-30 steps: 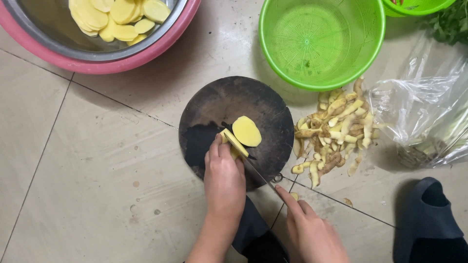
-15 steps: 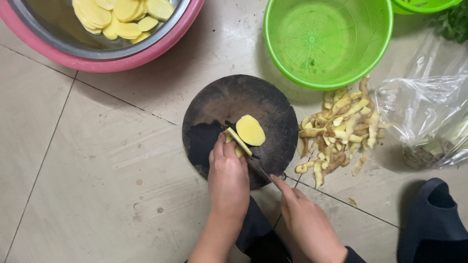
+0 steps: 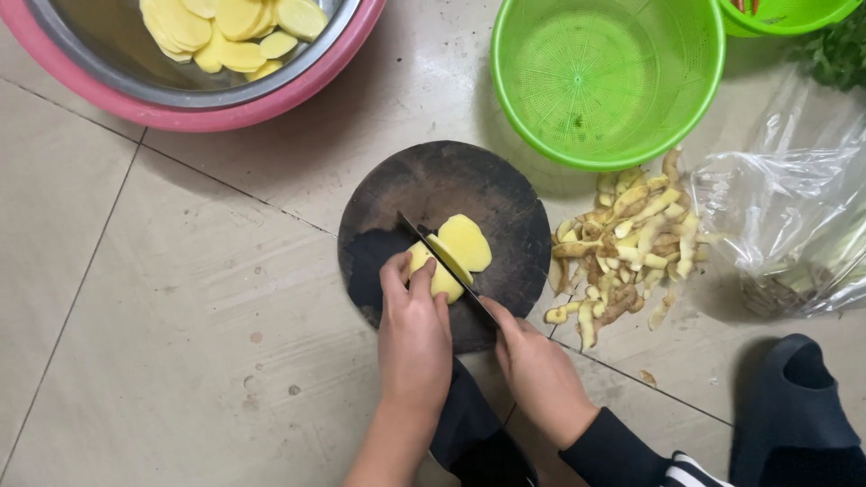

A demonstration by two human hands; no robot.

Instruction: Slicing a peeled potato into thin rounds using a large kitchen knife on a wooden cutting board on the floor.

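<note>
On the round dark board (image 3: 433, 194): left hand (image 3: 413, 329) clamped on potato (image 3: 431, 271); right hand (image 3: 539, 370) gripping knife (image 3: 446, 266). Advisable: fingertips curled back, slices even.

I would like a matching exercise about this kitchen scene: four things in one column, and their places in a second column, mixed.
Things:
1. potato slices
2. potato peels
3. knife
4. green basket

Places:
A. in the right hand, blade on the round cutting board
B. heaped on the floor right of the board
C. in the metal bowl with the pink rim, top left
D. standing empty above the peels

Pairs: 1-C, 2-B, 3-A, 4-D
</note>
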